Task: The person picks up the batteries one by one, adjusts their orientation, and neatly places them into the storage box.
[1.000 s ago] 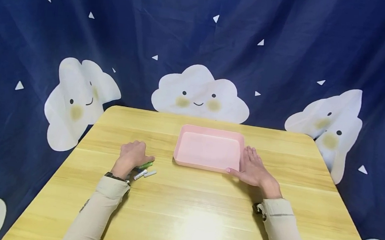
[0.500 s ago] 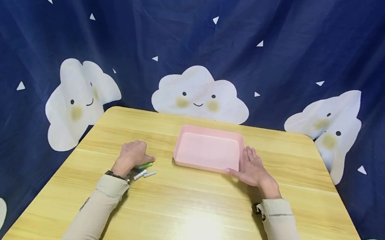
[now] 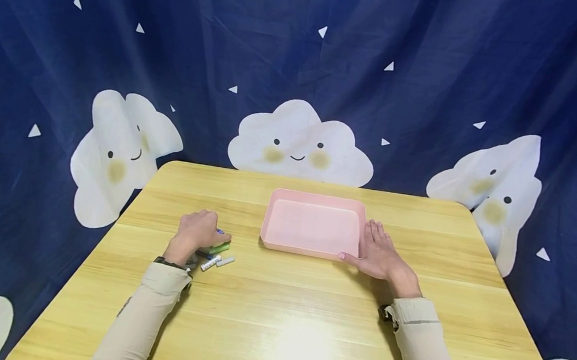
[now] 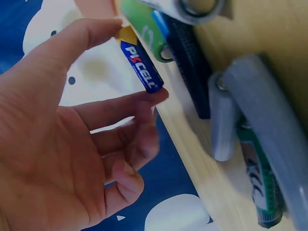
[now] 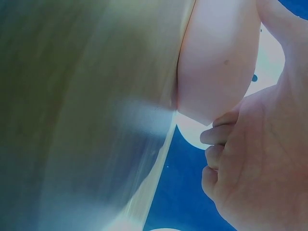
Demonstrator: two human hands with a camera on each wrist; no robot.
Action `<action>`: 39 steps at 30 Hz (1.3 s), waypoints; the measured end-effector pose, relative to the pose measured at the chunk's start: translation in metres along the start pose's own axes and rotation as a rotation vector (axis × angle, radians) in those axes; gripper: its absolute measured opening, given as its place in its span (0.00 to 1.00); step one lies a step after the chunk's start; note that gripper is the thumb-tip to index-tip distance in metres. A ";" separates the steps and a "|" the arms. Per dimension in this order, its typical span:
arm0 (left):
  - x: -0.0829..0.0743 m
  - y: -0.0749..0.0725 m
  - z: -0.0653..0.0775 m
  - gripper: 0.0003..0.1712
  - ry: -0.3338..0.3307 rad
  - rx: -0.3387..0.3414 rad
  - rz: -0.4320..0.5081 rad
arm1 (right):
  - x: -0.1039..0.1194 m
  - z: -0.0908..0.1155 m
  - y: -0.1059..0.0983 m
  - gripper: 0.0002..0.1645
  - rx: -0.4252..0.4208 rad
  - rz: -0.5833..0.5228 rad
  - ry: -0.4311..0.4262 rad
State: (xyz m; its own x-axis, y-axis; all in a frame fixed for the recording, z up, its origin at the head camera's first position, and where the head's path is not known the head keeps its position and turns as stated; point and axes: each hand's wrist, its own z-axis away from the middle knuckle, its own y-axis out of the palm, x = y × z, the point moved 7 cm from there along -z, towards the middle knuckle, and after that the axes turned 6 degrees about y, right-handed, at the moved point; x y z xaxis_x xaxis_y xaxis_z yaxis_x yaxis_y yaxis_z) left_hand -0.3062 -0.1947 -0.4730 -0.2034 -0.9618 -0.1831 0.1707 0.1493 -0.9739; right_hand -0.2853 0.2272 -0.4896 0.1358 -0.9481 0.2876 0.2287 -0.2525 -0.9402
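Battery (image 4: 141,63) pinched end-to-end by left hand (image 4: 70,137), yellow end at thumb (image 4: 77,41), mostly hidden in head view, right hand (image 3: 380,257) straight-fingered against tray (image 3: 313,227)

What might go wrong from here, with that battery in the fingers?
The left hand pinches the blue battery only by its two ends, so it might slip out. The green cylinder lies close beside it and could be knocked and roll. The right hand is at the tray's right side; a push there might shift it.
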 end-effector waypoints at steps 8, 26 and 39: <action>-0.001 -0.007 -0.003 0.30 0.035 -0.031 0.144 | 0.000 0.001 0.000 0.73 -0.002 0.005 -0.003; -0.016 -0.026 -0.022 0.30 0.191 -0.224 0.411 | 0.000 0.001 -0.001 0.72 -0.008 -0.001 -0.008; -0.035 -0.032 -0.043 0.28 0.293 -0.248 0.524 | 0.000 0.001 -0.001 0.72 -0.015 0.022 -0.015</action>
State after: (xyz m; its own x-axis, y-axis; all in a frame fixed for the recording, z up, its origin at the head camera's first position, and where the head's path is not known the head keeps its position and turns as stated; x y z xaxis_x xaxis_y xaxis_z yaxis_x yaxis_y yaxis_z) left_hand -0.3459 -0.1560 -0.4410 -0.4147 -0.6498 -0.6370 0.0981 0.6640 -0.7412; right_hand -0.2850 0.2276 -0.4887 0.1548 -0.9505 0.2693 0.2111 -0.2345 -0.9489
